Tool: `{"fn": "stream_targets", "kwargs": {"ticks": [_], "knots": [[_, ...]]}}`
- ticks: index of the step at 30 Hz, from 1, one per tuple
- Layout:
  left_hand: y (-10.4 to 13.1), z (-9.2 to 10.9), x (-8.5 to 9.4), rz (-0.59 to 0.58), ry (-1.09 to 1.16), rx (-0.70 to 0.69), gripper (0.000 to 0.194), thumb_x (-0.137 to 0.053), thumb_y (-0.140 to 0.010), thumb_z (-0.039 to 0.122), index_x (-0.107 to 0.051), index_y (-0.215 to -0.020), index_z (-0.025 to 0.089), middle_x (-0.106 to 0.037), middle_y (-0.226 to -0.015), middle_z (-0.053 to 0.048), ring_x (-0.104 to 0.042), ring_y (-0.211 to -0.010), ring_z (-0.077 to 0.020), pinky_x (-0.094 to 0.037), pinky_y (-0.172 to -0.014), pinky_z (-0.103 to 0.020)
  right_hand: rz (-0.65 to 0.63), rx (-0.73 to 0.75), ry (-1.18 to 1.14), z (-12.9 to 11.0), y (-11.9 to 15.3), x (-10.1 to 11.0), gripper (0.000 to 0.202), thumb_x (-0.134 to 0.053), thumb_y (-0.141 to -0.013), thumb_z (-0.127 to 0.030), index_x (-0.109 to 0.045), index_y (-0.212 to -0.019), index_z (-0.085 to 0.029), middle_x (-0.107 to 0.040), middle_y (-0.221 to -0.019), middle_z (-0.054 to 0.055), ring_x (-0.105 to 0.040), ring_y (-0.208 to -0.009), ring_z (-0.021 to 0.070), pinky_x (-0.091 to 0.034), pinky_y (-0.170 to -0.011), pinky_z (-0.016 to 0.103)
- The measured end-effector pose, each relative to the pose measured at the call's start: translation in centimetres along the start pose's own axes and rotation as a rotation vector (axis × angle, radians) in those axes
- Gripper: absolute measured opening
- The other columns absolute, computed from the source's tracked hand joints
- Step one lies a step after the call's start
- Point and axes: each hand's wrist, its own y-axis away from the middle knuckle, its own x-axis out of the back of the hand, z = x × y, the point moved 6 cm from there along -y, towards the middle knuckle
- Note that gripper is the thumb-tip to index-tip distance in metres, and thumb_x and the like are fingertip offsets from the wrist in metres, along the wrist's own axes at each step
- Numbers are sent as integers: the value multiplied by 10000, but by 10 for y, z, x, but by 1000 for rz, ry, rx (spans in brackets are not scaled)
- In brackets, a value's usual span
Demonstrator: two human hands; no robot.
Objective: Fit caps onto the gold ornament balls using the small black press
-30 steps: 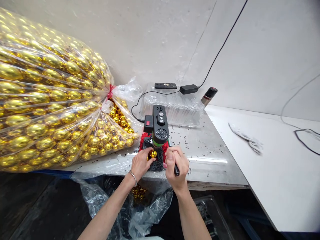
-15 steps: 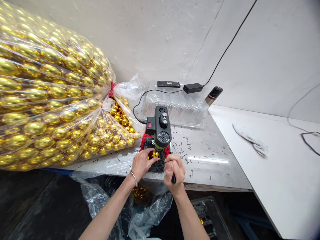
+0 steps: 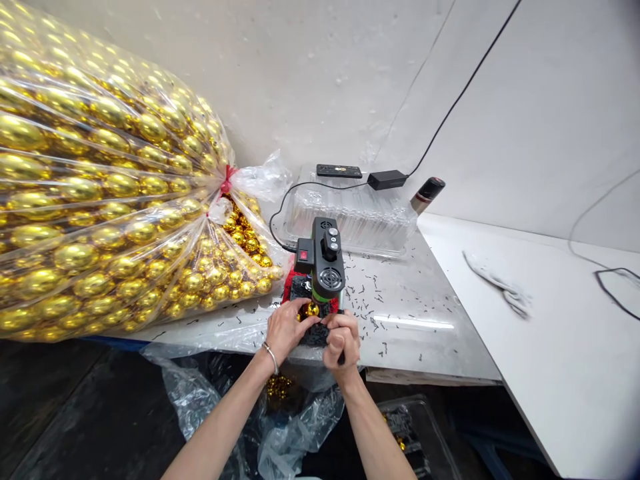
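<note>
Pinching the small shiny golden ball point(image 3: 312, 309) between thumb and fingers, the bare left hand point(image 3: 286, 328) holds it just beside the green-ringed near end of the black electric device with round vents and a red switch point(image 3: 327, 257). More gold shows beside the ball, partly hidden by the fingers. The bare right hand point(image 3: 341, 341) is clamped round the slim black-handled tool point(image 3: 341, 358), its fingertips close to the ball. Below both hands lies a mat of black shreds point(image 3: 316, 335), with red textured material point(image 3: 287, 290) at its edge, on the grey metal-topped table point(image 3: 425, 327).

A light, even pinch should suit the ball, as its glossy round skin looks apt to slip or scuff. Bracing the left wrist near the table edge would steady it; the right hand would do best with small, slow wrist movements, the tool clear of the left fingertips and the thin black cable point(image 3: 274, 233) free of both arms
</note>
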Motion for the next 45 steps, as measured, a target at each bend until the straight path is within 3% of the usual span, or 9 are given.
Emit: {"fn": "stream_targets", "kwargs": {"ticks": [9,12,15,19,22,25,29,36,45], "knots": [[1,2,4,16,158,12,346,-690,-745,367,-657,-1056,218,-714,-1004,-74,-648,-929,-245,-474,-814,-332,13,-207,-82,-21,-49,17,282,-362,-895,-111,-414,-634,-204,-486,-673,10,-510,-666,132,-413,-592,281],[20,-4,14,41,347,87,360,-685,-738,398,-653,-1051,225,-716,-958,-51,-645,-854,-220,-473,-787,-322,-37,-264,-75,-29,-72,22,294,-383,-902,-123,-415,-620,-201,-490,-671,6,-510,-671,127,-399,-608,275],[56,-16,7,-117,598,188,418,-691,-708,492,-666,-1009,204,-706,-858,-31,-622,-762,-188,-471,-726,-291,-51,-247,-70,-32,-78,23,294,-388,-902,-120,-417,-620,-199,-478,-664,-2,-503,-659,120,-386,-604,269],[122,-48,-36,-399,970,593,538,-708,-618,624,-659,-832,133,-661,-722,-28,-580,-607,-131,-454,-563,-233,-19,-207,-77,-32,-69,21,282,-388,-894,-85,-415,-636,-198,-466,-651,-7,-494,-665,120,-376,-601,267],[167,-74,-64,-388,1229,1035,517,-663,-690,625,-611,-821,128,-655,-743,-49,-585,-580,-116,-480,-529,-227,-24,-196,-83,-31,-65,20,278,-388,-888,-70,-410,-643,-199,-463,-647,-7,-493,-673,124,-378,-607,271],[181,-83,-68,-329,1412,1169,310,-745,-733,321,-600,-938,139,-672,-775,-50,-631,-642,-125,-532,-603,-234,-43,-185,-87,-30,-64,19,276,-391,-883,-61,-401,-644,-199,-460,-650,-7,-490,-671,123,-377,-606,272],[163,-74,-42,-276,1550,1051,340,-671,-718,29,-611,-1040,121,-681,-850,-66,-668,-744,-131,-542,-660,-204,-24,-176,-81,-30,-63,20,278,-388,-880,-56,-398,-643,-200,-454,-639,-11,-487,-665,123,-376,-603,273],[96,-28,12,-267,1621,720,384,-676,-716,41,-624,-1087,128,-679,-888,-55,-674,-805,-139,-556,-770,-223,-39,-167,-64,-30,-62,19,269,-385,-875,-45,-404,-658,-201,-467,-646,-9,-497,-680,126,-385,-614,271],[26,-13,-2,-84,1117,432,492,-755,-678,301,-615,-1114,122,-669,-769,-16,-629,-635,-107,-504,-545,-188,-87,-164,-57,-29,-60,19,251,-391,-866,-38,-431,-674,-194,-494,-697,14,-500,-685,122,-399,-602,263]]}}
